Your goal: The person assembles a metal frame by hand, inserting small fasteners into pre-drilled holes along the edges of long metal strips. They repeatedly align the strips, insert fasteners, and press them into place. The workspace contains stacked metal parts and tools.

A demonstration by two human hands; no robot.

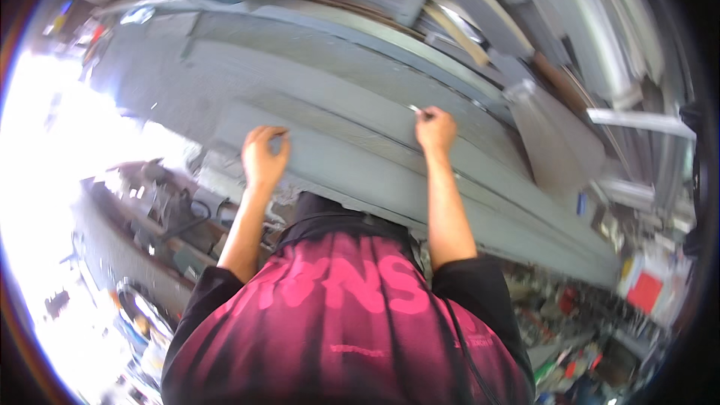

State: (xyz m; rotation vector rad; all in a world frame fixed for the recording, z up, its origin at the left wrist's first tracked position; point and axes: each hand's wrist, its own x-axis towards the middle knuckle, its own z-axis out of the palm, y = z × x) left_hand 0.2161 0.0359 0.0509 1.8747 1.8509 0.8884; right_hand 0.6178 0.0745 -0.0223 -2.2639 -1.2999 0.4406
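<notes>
Along the near side of the long grey table (pixel 154 67), long grey panels (pixel 341 161) are laid lengthwise, running toward its right end. The panels would best be kept flat and steady, with light, even handling along their edges. The left hand (pixel 264 157) is held over the near panel's left part, its fingers curled; whether anything is pinched there, or the panel touched, cannot be told. By the right hand (pixel 436 131), farther from the table's near edge, a small object (pixel 415 108) with a bright tip is gripped in bent fingers; its kind is blurred.
</notes>
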